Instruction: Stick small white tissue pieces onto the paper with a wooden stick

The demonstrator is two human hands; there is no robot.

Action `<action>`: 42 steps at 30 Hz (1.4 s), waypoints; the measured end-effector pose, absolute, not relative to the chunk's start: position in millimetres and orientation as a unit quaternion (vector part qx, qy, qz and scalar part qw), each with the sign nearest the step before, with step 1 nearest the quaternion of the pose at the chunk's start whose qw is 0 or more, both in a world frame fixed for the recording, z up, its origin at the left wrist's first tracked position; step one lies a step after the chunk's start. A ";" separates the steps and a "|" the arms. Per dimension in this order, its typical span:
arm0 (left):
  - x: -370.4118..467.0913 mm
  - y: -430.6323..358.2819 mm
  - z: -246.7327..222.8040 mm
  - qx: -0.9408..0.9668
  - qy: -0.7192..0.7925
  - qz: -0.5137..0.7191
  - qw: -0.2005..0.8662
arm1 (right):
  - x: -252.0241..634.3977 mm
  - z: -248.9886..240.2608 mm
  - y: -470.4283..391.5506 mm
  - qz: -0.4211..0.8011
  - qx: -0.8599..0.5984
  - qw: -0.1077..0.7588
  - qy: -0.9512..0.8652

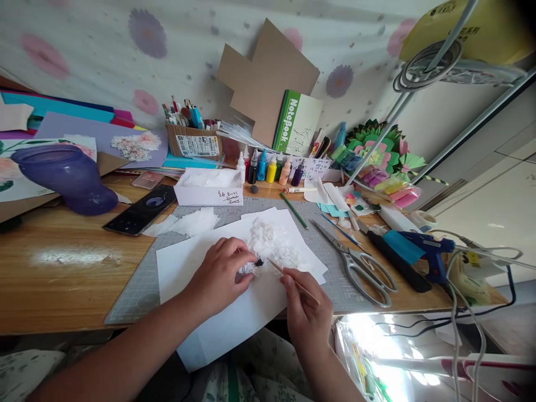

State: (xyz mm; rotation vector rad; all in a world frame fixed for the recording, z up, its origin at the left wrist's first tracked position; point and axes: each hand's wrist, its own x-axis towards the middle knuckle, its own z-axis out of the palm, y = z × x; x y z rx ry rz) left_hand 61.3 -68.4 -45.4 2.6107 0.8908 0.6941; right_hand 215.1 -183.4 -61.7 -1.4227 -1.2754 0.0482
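Observation:
My left hand (224, 273) bends over the white paper sheet (196, 335), its thumb and fingers closed around a small white crumpled piece (246, 268). A small black bit (259, 262) shows at its fingertips; what it belongs to I cannot make out. In my right hand (309, 312) is a thin wooden stick (307, 292), gripped like a pencil, its tip pointing left towards the black bit. Just beyond both hands a heap of crumpled white tissue flowers (272, 237) lies on the sheet.
Steel scissors (352, 259), a green pencil (294, 211) and a blue glue gun (435, 251) lie to the right on the grey cutting mat and table. A phone (142, 209) and a purple vase (71, 178) are left. Behind stand a white box (209, 195) and several paint bottles (271, 170).

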 end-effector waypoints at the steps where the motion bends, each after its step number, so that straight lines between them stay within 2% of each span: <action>1: 61.2 -68.8 -45.2 0.908 0.310 0.240 0.150 | 215.1 -61.2 -184.8 0.025 -0.602 0.582 -0.546; 5: 61.7 -68.7 -45.5 0.906 0.312 0.242 0.153 | 214.7 -60.9 -184.8 0.047 -0.577 0.568 -0.585; 16: 59.7 -66.5 -49.6 0.904 0.315 0.242 0.158 | 212.0 -65.8 -169.9 0.004 -0.628 0.530 -0.570; 26: 46.0 -70.0 -44.4 0.885 0.312 0.295 0.179 | 214.0 -68.7 -188.5 -0.006 -0.599 0.605 -0.525; 30: 2.0 -48.3 -33.8 0.841 0.388 0.344 0.151 | 214.4 -73.8 -193.5 -0.008 -0.579 0.611 -0.539; 34: -38.9 -6.0 -23.3 0.815 0.504 0.269 0.095 | 214.8 -78.1 -191.4 -0.028 -0.553 0.612 -0.565; 42: -30.8 20.5 -25.5 0.849 0.489 0.193 0.051 | 220.0 -83.2 -191.3 -0.038 -0.541 0.599 -0.590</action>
